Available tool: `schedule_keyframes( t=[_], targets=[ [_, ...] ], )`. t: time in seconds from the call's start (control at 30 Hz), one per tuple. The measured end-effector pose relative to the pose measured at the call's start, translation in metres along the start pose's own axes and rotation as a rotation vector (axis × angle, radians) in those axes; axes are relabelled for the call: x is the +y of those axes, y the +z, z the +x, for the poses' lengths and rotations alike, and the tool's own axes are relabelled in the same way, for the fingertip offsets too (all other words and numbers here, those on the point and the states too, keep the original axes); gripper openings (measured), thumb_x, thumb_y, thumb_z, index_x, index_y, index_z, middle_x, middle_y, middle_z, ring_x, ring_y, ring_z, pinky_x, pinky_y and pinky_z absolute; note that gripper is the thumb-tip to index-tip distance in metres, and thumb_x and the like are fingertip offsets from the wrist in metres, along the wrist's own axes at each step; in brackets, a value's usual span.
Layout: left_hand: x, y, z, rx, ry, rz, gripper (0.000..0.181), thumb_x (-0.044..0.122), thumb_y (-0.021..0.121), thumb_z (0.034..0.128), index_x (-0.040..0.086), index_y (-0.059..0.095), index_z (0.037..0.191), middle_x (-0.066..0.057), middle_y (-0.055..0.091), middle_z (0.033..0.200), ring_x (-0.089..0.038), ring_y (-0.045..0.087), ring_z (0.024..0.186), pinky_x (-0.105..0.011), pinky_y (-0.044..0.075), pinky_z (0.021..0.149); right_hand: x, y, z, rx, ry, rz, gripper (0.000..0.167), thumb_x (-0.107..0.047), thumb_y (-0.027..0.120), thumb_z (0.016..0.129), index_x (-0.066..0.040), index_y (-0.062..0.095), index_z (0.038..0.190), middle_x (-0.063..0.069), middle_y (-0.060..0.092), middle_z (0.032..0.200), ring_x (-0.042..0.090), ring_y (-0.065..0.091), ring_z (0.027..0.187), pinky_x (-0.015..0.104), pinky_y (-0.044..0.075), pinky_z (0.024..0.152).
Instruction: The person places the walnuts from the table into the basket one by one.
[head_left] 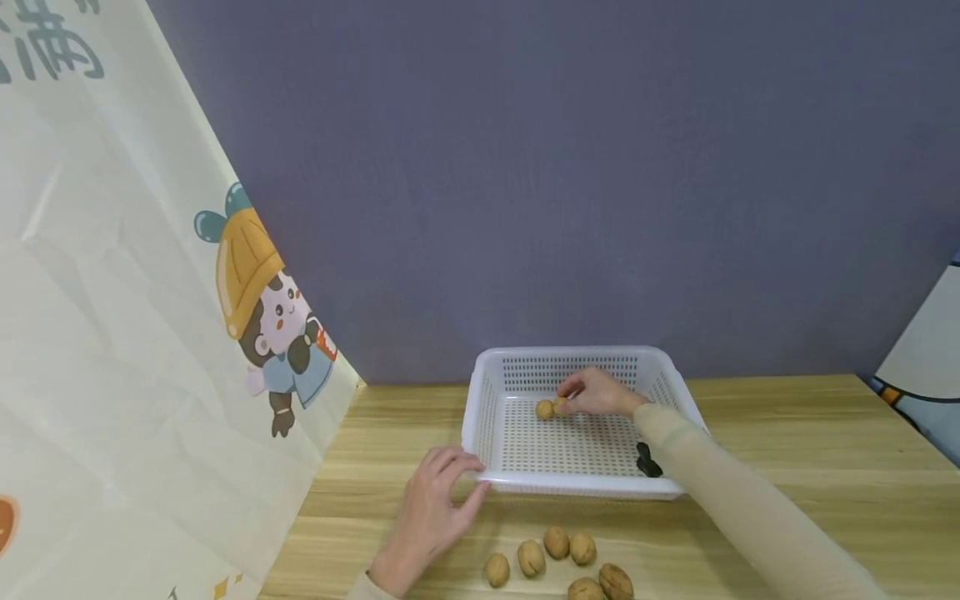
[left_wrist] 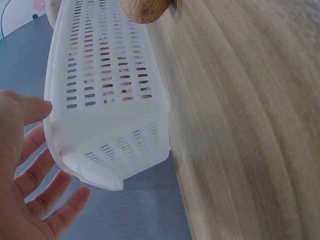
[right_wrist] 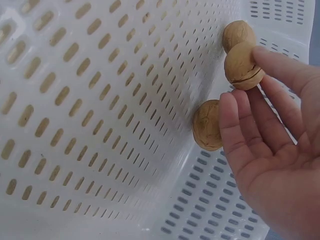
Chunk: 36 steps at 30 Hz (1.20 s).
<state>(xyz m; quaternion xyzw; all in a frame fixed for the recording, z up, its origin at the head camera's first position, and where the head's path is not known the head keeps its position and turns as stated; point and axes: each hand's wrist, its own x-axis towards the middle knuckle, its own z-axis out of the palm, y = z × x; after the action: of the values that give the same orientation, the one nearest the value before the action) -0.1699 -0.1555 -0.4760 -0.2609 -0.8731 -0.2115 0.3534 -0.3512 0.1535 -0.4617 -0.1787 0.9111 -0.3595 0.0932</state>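
Note:
A white perforated plastic basket (head_left: 585,482) stands on the wooden table. At its front left corner my left hand (head_left: 435,500) holds the rim lightly, thumb on the near side and index finger behind the edge; the other fingers are spread (left_wrist: 52,195). Inside the basket, my right hand (head_left: 600,393) pinches a walnut (right_wrist: 242,65) between thumb and fingers, low over the basket floor. One walnut (right_wrist: 239,35) lies just beyond the pinched one, and another walnut (right_wrist: 206,125) lies beside the fingers, partly hidden by them. In the head view, a walnut (head_left: 544,409) shows left of the right hand.
Several walnuts (head_left: 556,542) lie on the wooden table (head_left: 397,425) in front of the basket. A small black object (head_left: 647,461) appears at the basket's front right. A dark wall (head_left: 570,183) rises behind, and a white printed sheet (head_left: 150,333) hangs at left.

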Motion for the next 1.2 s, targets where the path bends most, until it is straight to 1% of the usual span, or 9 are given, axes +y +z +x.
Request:
schedule_keyframes(
  t=[0.17,0.27,0.43,0.53,0.6,0.73,0.83,1.0,1.2],
  targets=[
    [0.000,0.000,0.000,0.003,-0.002,-0.001,0.026,0.025,0.091,0.0773,0.019,0.076,0.098,0.006,0.075,0.105,-0.014,0.069,0.104,-0.033,0.063,0.091,-0.002,-0.003,-0.002,-0.018,-0.008,0.016,0.035,-0.023,0.084,0.092,-0.005,0.076,0.121,0.012,0.077,0.119,0.026,0.072,0.108,0.038,0.064,0.085],
    [0.000,0.000,0.000,0.004,-0.002,-0.003,0.026,0.025,0.091,0.0774,0.019,0.076,0.098,0.006,0.075,0.105,-0.015,0.069,0.104,-0.033,0.063,0.091,-0.005,-0.009,-0.004,-0.037,-0.014,0.057,0.038,-0.022,0.081,0.094,-0.002,0.074,0.125,0.015,0.075,0.123,0.027,0.072,0.109,0.040,0.064,0.085],
    [0.001,0.000,0.000,0.008,0.001,-0.005,0.026,0.025,0.091,0.0775,0.019,0.076,0.098,0.006,0.075,0.104,-0.015,0.069,0.105,-0.033,0.063,0.091,-0.013,-0.024,-0.006,-0.070,0.007,0.154,0.042,-0.023,0.076,0.098,-0.001,0.069,0.133,0.014,0.073,0.130,0.028,0.070,0.116,0.045,0.064,0.093],
    [0.001,0.000,-0.001,0.008,0.004,-0.003,0.026,0.025,0.091,0.0775,0.019,0.076,0.098,0.006,0.075,0.104,-0.015,0.069,0.105,-0.033,0.063,0.091,-0.023,-0.034,-0.009,-0.076,-0.003,0.167,0.043,-0.028,0.075,0.099,-0.004,0.070,0.134,0.011,0.073,0.131,0.030,0.068,0.121,0.049,0.061,0.098],
    [0.001,0.000,-0.001,0.009,0.005,-0.002,0.026,0.025,0.091,0.0775,0.019,0.076,0.097,0.006,0.075,0.104,-0.015,0.069,0.105,-0.034,0.063,0.091,-0.031,-0.040,-0.013,-0.078,-0.027,0.180,0.043,-0.028,0.074,0.100,-0.003,0.069,0.135,0.012,0.074,0.131,0.029,0.070,0.116,0.051,0.062,0.098],
    [0.000,0.000,0.000,0.011,0.003,-0.001,0.026,0.025,0.091,0.0777,0.019,0.076,0.098,0.006,0.075,0.105,-0.015,0.069,0.105,-0.033,0.063,0.091,-0.045,-0.051,-0.020,-0.085,-0.059,0.239,0.042,-0.027,0.074,0.100,-0.004,0.069,0.135,0.017,0.073,0.132,0.021,0.074,0.102,0.046,0.065,0.091],
    [0.001,0.001,-0.001,0.014,0.002,0.000,0.026,0.025,0.091,0.0778,0.019,0.076,0.098,0.006,0.075,0.105,-0.015,0.069,0.105,-0.033,0.063,0.091,-0.055,-0.059,-0.028,-0.090,-0.080,0.273,0.040,-0.027,0.074,0.100,-0.006,0.070,0.134,0.018,0.073,0.133,0.017,0.073,0.098,0.040,0.065,0.088],
    [0.000,0.002,-0.001,0.016,0.009,-0.002,0.026,0.025,0.091,0.0776,0.019,0.076,0.098,0.006,0.075,0.105,-0.014,0.069,0.104,-0.033,0.063,0.090,-0.066,-0.069,-0.048,-0.105,-0.123,0.296,0.041,-0.029,0.074,0.101,-0.008,0.070,0.135,0.017,0.072,0.134,0.020,0.073,0.103,0.038,0.064,0.091],
    [0.001,0.001,-0.001,0.008,-0.002,-0.004,0.027,0.025,0.092,0.0775,0.019,0.076,0.098,0.006,0.075,0.105,-0.015,0.069,0.105,-0.034,0.063,0.091,-0.068,-0.075,-0.070,-0.105,-0.153,0.339,0.043,-0.029,0.074,0.101,-0.007,0.068,0.137,0.014,0.072,0.134,0.030,0.072,0.116,0.045,0.062,0.101]
  ],
)
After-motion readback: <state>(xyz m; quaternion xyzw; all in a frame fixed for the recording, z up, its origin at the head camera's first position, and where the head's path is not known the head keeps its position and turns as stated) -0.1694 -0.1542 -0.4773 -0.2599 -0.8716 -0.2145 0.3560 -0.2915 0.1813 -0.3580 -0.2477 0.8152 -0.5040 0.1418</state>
